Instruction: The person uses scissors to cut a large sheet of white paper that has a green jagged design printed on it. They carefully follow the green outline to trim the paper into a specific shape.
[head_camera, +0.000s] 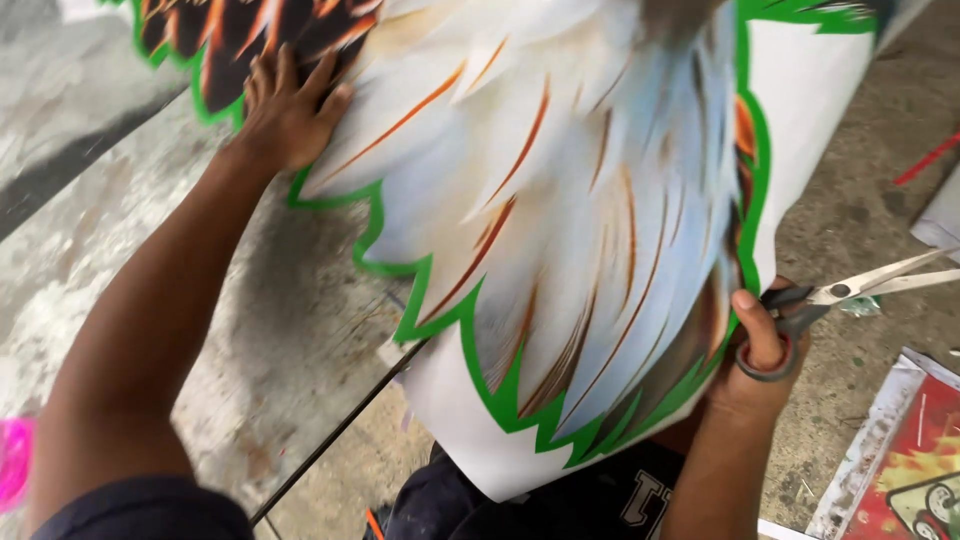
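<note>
Cutting out a large feather print along its green border.

Left hand (288, 108) spread wide and flat on the far left part of the feather print (560, 200), pinning the sheet to the grey surface (150, 250), likely to stop it sliding. Right hand (757, 350) closed around the handles of the scissors (850, 292), thumb through the red loop, blades parted and pointing right, away from the sheet. Print draped from the surface over the lap, its white uncut margin (470, 440) hanging near. Printed scrap (905, 460) lying at near right.
</note>
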